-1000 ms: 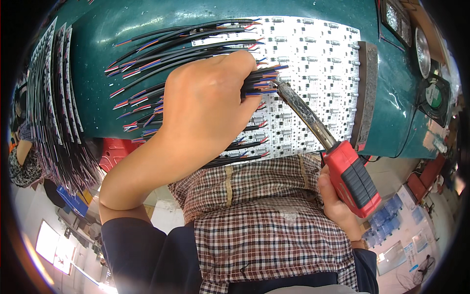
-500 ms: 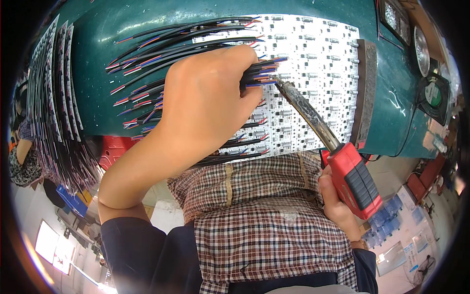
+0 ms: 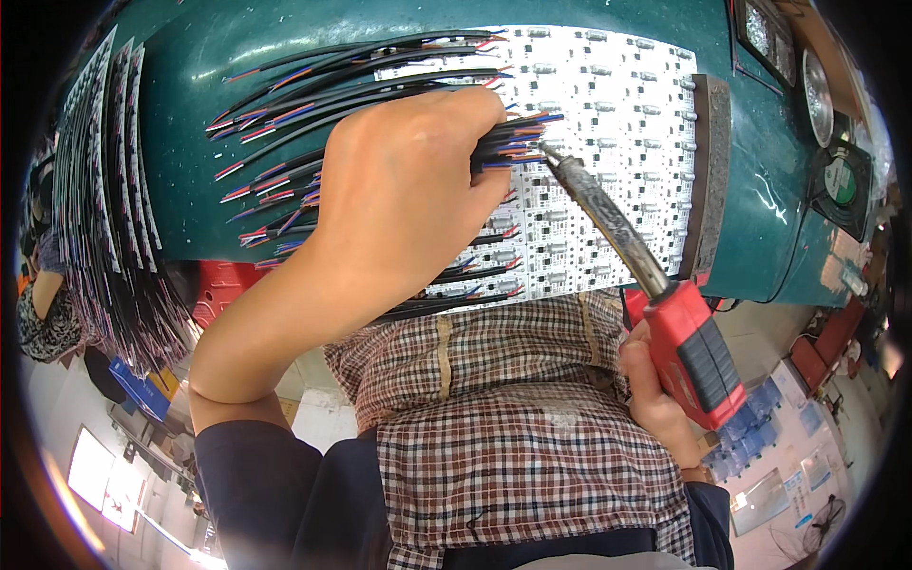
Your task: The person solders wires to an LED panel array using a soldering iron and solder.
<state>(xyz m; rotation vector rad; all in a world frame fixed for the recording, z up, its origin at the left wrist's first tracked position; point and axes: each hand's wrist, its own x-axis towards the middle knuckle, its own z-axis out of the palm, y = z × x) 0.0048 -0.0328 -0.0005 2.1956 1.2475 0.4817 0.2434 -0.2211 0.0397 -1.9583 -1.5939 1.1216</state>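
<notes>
My left hand (image 3: 404,180) is closed round a bunch of black cables (image 3: 494,147), whose stripped ends with blue, brown and other coloured wires point right over a white circuit board panel (image 3: 608,133). Low on the right, my right hand (image 3: 657,394) grips the red and black handle of a soldering iron (image 3: 617,233). The iron slants up and left, its tip just right of the wire ends; whether it touches one I cannot tell. Several more black cables (image 3: 313,81) lie across the panel's left part, their ends along its rows of small parts. My left hand hides the middle ones.
A dark metal bar (image 3: 705,180) lies along the panel's right edge on the green table (image 3: 769,242). Finished-looking strips with hanging cables (image 3: 100,190) are at the far left. A small fan (image 3: 841,190) stands at the right, and a red stool (image 3: 224,290) is below the table.
The soldering iron has shifted slightly right, along with my right hand. My left hand and its cables have moved a little to the right.
</notes>
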